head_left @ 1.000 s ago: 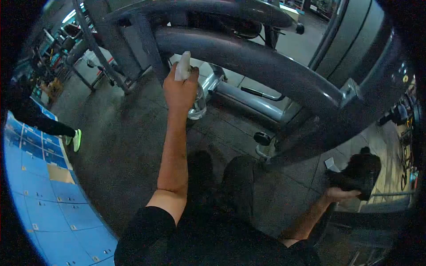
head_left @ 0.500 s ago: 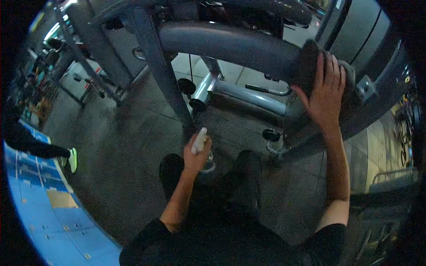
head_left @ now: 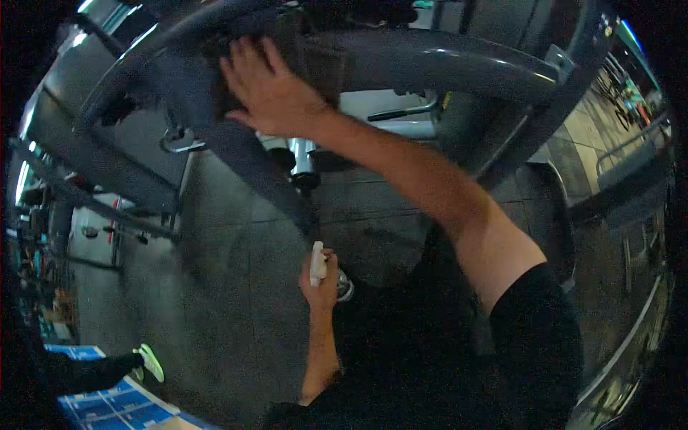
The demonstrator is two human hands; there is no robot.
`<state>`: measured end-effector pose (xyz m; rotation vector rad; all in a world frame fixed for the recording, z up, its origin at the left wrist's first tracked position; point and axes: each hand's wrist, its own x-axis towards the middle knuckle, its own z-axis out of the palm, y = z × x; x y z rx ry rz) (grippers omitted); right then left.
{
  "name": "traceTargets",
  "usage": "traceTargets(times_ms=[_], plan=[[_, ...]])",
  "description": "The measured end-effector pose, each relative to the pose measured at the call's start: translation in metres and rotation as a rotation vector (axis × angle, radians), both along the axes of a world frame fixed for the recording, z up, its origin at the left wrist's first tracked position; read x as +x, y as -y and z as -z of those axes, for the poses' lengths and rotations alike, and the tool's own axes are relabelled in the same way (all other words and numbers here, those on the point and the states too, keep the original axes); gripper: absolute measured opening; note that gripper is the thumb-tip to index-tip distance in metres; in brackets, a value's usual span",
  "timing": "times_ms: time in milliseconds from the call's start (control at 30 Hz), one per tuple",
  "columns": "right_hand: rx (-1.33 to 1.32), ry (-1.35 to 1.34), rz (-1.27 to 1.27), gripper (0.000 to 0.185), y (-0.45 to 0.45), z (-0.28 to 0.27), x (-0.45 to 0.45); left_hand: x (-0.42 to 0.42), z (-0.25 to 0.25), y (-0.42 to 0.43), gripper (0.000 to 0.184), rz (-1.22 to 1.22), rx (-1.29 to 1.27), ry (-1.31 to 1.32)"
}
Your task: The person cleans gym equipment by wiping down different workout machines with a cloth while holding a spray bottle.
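My left hand (head_left: 319, 283) is closed around a spray bottle with a white trigger head (head_left: 318, 264); its clear body (head_left: 345, 288) shows partly beside my fingers, low in front of me. Stretched out to the upper left, my right hand (head_left: 269, 89) lies flat with fingers spread. It is against the dark grey frame of a gym machine, where the curved beam (head_left: 444, 68) meets a slanted post (head_left: 240, 154). Dark, cloth-like material (head_left: 319, 68) shows beside the hand, but shadow and blur hide its outline.
Behind the post are a silver tube (head_left: 405, 129) and a black-gripped handle (head_left: 401, 113). Another person's leg and bright shoe (head_left: 150, 363) are at lower left, by blue-and-white panels (head_left: 118, 405). More gym equipment stands left; a metal rail (head_left: 631, 150) is at right.
My right hand has swept from the beam's right end to its left end, the dark material apparently moving with it. My view has turned. My left hand still grips the spray bottle.
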<state>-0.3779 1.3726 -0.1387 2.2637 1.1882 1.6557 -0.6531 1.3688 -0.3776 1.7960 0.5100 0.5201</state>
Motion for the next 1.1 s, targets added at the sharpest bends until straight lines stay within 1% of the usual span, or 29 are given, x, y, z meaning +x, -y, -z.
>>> traceTargets(times_ms=[33,67,100,133,167,200,233,267,300,333,367,400,433,500,533,600,633,667,700,733,767,833,867,900,933,1000,1033,1100], plan=[[-0.029,0.04,-0.052,0.086,0.006,0.0,0.003,0.012,0.002,-0.001,0.016,0.023,-0.003,0.009],[-0.057,0.075,-0.104,0.082,0.015,-0.001,0.007,0.024,0.006,-0.004,0.015,0.103,0.012,0.142],[-0.056,0.073,-0.082,0.082,0.034,-0.003,0.011,0.031,0.008,-0.004,0.015,0.181,0.026,0.269],[-0.039,-0.007,-0.146,0.081,0.062,-0.004,0.018,0.04,0.007,-0.003,0.015,0.203,0.026,0.265],[-0.022,-0.084,-0.21,0.08,0.095,-0.005,0.023,0.049,0.003,-0.001,0.016,0.234,-0.022,0.199],[0.075,-0.133,-0.2,0.082,0.136,-0.002,0.032,0.056,0.002,-0.001,0.017,0.266,-0.07,0.131],[0.167,-0.179,-0.192,0.085,0.185,0.0,0.041,0.062,0.005,-0.002,0.017,0.285,-0.074,0.13],[0.204,-0.12,-0.109,0.086,0.238,0.0,0.048,0.068,0.009,-0.003,0.017,0.308,-0.032,0.144],[0.221,-0.013,0.001,0.082,0.291,0.005,0.056,0.071,0.012,-0.003,0.018,0.332,0.012,0.159],[0.184,0.002,-0.071,0.078,0.337,-0.005,0.058,0.071,0.011,-0.003,0.018,0.35,0.008,0.154],[0.198,0.033,-0.033,0.075,0.385,-0.006,0.069,0.075,0.009,-0.005,0.018,0.377,0.003,0.144],[0.21,0.057,0.0,0.072,0.411,-0.006,0.072,0.074,0.008,-0.007,0.018,0.398,-0.005,0.128],[0.204,0.063,0.002,0.072,0.408,-0.006,0.073,0.073,0.014,-0.008,0.018,0.401,-0.009,0.135],[0.356,0.109,0.054,0.066,0.389,-0.004,0.075,0.059,0.026,-0.013,0.018,0.354,0.062,0.172],[0.443,0.201,0.167,0.057,0.367,0.002,0.08,0.047,0.027,-0.015,0.018,0.353,0.059,0.171],[0.464,0.068,0.15,0.05,0.298,-0.004,0.066,0.034,0.025,-0.013,0.02,0.293,-0.161,0.062],[0.439,0.011,0.256,0.047,0.255,-0.004,0.064,0.031,0.031,-0.013,0.02,0.291,-0.167,0.072],[0.383,-0.152,0.319,0.051,0.204,-0.014,0.045,0.025,0.041,-0.016,0.02,0.268,-0.135,0.045],[0.386,-0.157,0.181,0.054,0.161,-0.022,0.034,0.02,0.045,-0.019,0.021,0.247,-0.097,0.015],[0.413,-0.12,0.1,0.055,0.124,-0.022,0.031,0.016,0.044,-0.023,0.021,0.252,-0.09,0.014],[0.376,-0.334,0.06,0.057,0.094,-0.033,0.019,0.015,0.041,-0.024,0.021,0.239,-0.099,0.042],[0.319,-0.56,-0.107,0.061,0.038,-0.048,0.01,0.022,0.04,-0.02,0.02,0.233,-0.1,0.077],[0.315,-0.404,-0.036,0.062,0.014,-0.044,0.009,0.028,0.044,-0.02,0.02,0.189,-0.052,0.054],[0.309,-0.253,0.036,0.063,0.001,-0.038,0.01,0.032,0.045,-0.018,0.019,0.144,-0.005,0.028],[0.318,-0.259,0.04,0.063,-0.001,-0.033,0.013,0.035,0.037,-0.013,0.019,0.148,0.003,0.022],[0.276,-0.204,-0.091,0.065,0.01,-0.034,0.019,0.052,0.016,0.0,0.021,0.194,-0.112,0.174],[0.279,-0.195,-0.086,0.065,0.025,-0.036,0.024,0.06,0.015,0.007,0.021,0.202,-0.11,0.181],[0.188,-0.342,-0.276,0.066,0.071,-0.042,0.029,0.07,0.014,0.016,0.023,0.188,-0.19,0.273]])
